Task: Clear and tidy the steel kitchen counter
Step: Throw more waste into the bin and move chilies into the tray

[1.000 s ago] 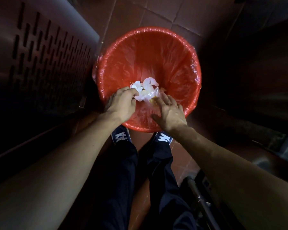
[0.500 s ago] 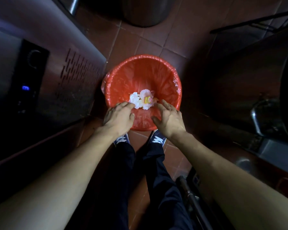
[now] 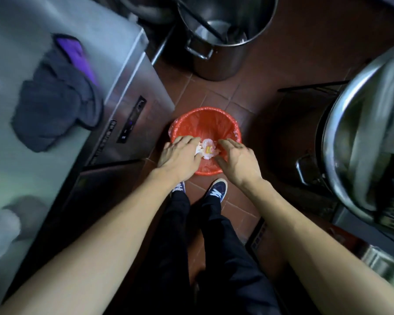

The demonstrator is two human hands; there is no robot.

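Observation:
A red bin (image 3: 205, 112) lined with a red plastic bag stands on the brown tile floor in front of my feet. A crumpled wad of white and clear plastic trash (image 3: 208, 150) with a yellow scrap lies inside it. My left hand (image 3: 180, 155) hovers over the bin's left side, palm down, fingers loosely spread, its fingertips at the wad's edge. My right hand (image 3: 239, 160) hovers over the right side, also palm down and empty. The steel counter (image 3: 96, 23) runs along the left.
A dark grey cloth (image 3: 55, 103) and a purple cloth (image 3: 75, 53) lie on the counter, with a blurred white object (image 3: 0, 233) nearer me. A tall steel pot (image 3: 218, 57) stands beyond the bin. A large steel basin (image 3: 350, 133) fills the right side.
The view has risen well away from the bin, bringing the counter top into sight. The wad left my left hand and lies in the bin; both hands have lifted above it.

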